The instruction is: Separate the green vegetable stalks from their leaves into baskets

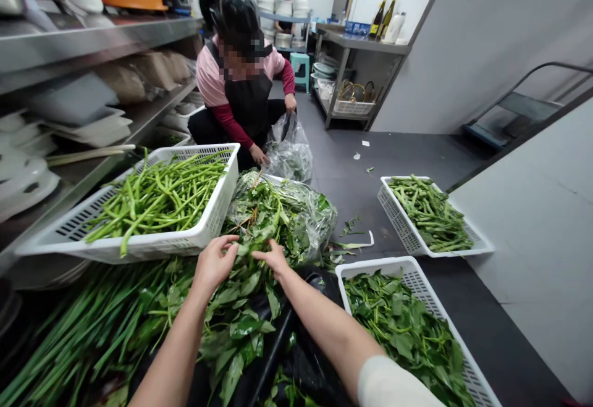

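The leafy greens (250, 279) lie between and below the left hand (215, 263), fingers curled, grip unclear, and right hand (277, 260), thumb and forefinger spread, stems running roughly near to far.

Dark gray floor (345, 157), white baskets (399, 222), green scraps (352, 226)

Location: commercial kitchen. Indicators: steel shelving (104, 42) with dishware at 10 o'clock; perforated vegetable baskets (217, 218) at 10 and 4 o'clock; steel worktable (356, 39) with bottles (383, 19) at 1 o'clock.
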Action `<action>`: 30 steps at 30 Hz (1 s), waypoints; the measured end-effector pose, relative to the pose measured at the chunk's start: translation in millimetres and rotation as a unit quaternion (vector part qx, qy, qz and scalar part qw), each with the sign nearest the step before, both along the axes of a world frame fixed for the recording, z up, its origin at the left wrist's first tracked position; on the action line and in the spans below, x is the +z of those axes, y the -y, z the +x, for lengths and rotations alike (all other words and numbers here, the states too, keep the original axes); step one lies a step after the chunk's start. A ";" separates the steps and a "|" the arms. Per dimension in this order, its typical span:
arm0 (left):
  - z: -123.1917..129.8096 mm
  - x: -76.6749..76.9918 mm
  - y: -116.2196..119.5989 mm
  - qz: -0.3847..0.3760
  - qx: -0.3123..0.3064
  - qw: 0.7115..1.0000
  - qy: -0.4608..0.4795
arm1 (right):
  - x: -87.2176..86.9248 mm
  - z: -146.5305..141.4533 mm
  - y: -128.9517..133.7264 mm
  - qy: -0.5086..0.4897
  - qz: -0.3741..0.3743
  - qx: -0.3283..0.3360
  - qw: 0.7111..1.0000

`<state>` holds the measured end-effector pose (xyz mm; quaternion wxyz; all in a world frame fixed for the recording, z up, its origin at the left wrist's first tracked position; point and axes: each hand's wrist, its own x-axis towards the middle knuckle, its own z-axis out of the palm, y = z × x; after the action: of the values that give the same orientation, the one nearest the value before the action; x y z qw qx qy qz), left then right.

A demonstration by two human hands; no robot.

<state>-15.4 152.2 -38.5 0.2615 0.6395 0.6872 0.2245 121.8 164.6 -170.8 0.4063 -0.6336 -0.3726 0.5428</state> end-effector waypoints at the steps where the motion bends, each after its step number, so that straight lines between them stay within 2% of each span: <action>1: 2.0 -3.7 -3.4 -0.016 -0.003 1.000 -0.011 | 7.2 -5.2 2.9 0.033 0.017 0.027 0.999; 4: 8.4 -16.6 -15.8 -0.048 -0.014 0.998 -0.040 | 26.4 -22.0 10.6 0.074 0.066 0.092 0.991; 9: 14.9 -33.2 -23.9 -0.089 -0.008 0.994 -0.057 | 47.1 -24.8 20.1 0.061 0.084 0.117 0.988; 13: 24.5 -29.3 -21.5 -0.078 -0.016 0.996 -0.042 | 63.0 -8.2 41.6 0.071 0.102 0.121 0.985; 15: 34.6 -21.1 -21.4 -0.073 -0.036 0.996 -0.018 | 73.8 -3.1 58.5 0.106 0.155 0.137 0.972; 17: 46.4 -8.7 -19.9 -0.085 -0.068 0.994 0.016 | 87.3 -0.5 75.2 0.170 0.237 0.171 0.941; 19: 56.9 9.1 -14.3 -0.110 -0.104 0.987 0.054 | 103.7 2.4 87.7 0.239 0.318 0.205 0.894; 22: 64.9 46.8 2.8 -0.143 -0.141 0.965 0.169 | 134.2 11.3 95.1 0.303 0.397 0.235 0.834; 24: 64.8 75.8 16.4 -0.114 -0.151 0.948 0.257 | 157.0 19.6 94.1 0.318 0.425 0.254 0.809; 27: 60.2 113.6 32.0 -0.050 -0.141 0.941 0.304 | 190.6 34.1 90.3 0.267 0.442 0.302 0.801; 29: 55.8 130.5 36.8 -0.029 -0.107 0.936 0.333 | 209.0 46.5 88.9 0.164 0.465 0.325 0.807; 30: 53.1 136.5 37.6 -0.018 -0.081 0.931 0.357 | 215.9 53.9 89.0 0.101 0.473 0.313 0.818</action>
<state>37.6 114.6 97.9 0.5184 0.5661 0.4983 0.4030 175.8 75.6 45.1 0.4245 -0.2640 -0.8003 0.3310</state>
